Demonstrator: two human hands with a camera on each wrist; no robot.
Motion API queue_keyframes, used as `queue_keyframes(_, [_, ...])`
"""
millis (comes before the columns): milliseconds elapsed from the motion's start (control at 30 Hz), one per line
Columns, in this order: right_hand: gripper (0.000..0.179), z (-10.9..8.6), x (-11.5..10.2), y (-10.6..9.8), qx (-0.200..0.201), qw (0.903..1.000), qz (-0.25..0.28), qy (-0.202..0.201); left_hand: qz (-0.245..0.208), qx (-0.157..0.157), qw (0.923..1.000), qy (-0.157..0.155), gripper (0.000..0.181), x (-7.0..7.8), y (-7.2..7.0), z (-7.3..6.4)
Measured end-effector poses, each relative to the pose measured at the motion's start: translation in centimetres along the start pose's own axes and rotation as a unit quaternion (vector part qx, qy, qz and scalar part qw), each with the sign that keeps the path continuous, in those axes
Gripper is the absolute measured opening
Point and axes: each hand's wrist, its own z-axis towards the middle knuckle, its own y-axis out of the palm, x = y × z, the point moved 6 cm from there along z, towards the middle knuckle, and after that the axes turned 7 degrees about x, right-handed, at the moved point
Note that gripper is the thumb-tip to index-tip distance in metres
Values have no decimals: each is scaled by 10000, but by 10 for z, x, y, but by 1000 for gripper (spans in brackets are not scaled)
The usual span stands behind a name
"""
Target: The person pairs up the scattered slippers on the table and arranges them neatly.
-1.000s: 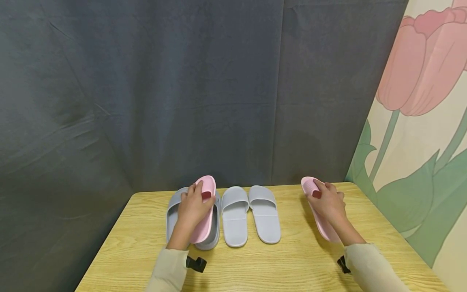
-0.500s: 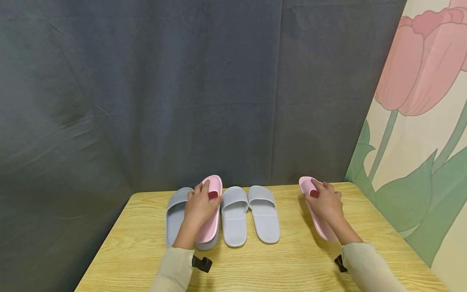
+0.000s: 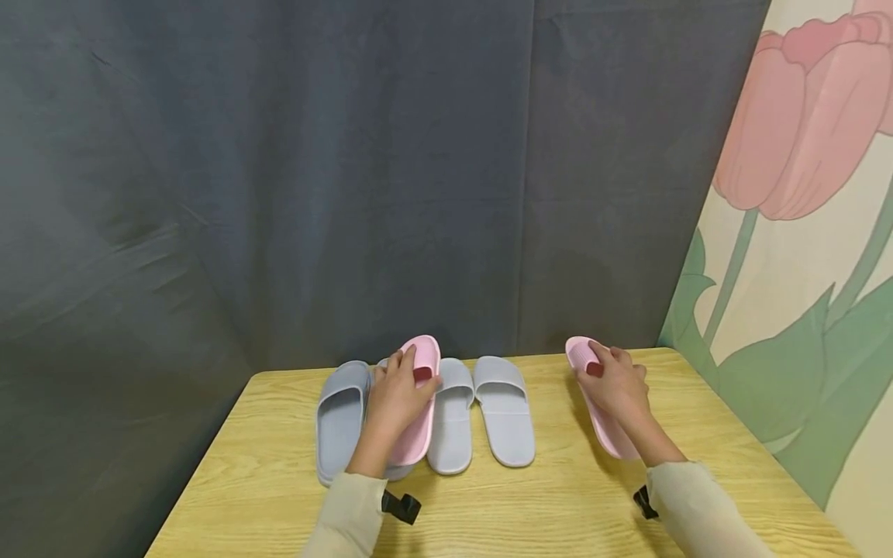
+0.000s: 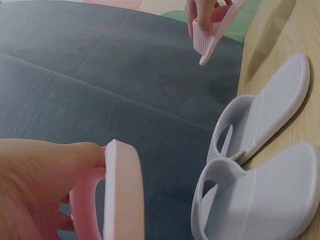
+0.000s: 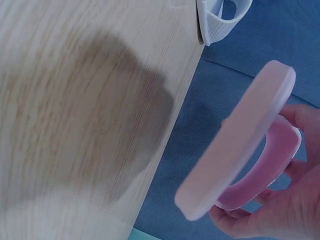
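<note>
My left hand grips a pink slipper by its strap, holding it above the table, over the gap between the grey pairs. It hides most of the right blue-grey slipper and part of a light grey slipper. At the right, my right hand grips the other pink slipper by the strap. The right wrist view has that pink slipper raised off the wood, its toe end partly seen. Beside the left pink slipper, the left wrist view shows both light grey slippers.
The left blue-grey slipper and the right light grey slipper lie toes to the back edge of the wooden table. Behind hangs a dark grey cloth. A wall with painted tulips borders the right side.
My left hand has carried its pink slipper rightward, from over the blue-grey pair to the edge of the light grey one. My right hand with the other pink slipper has shifted slightly left.
</note>
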Motion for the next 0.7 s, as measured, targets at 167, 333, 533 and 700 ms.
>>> queue_keyframes(167, [68, 0, -1, 1, -64, 10000, -58, 21, -34, -71, 10000, -55, 77, 5, 6, 0])
queue_keyframes(333, [67, 0, -1, 2, -32, 10000, -71, 7, -63, -86, 9999, -79, 77, 9, 9, 0])
queue_keyframes(533, [67, 0, -3, 4, -93, 9999, -13, 98, -182, -26, 9998, 18, 76, 16, 13, -1])
queue_keyframes(700, [69, 0, -3, 6, -169, 9997, -22, 202, -194, -15, 9997, 125, 75, 22, 18, -1])
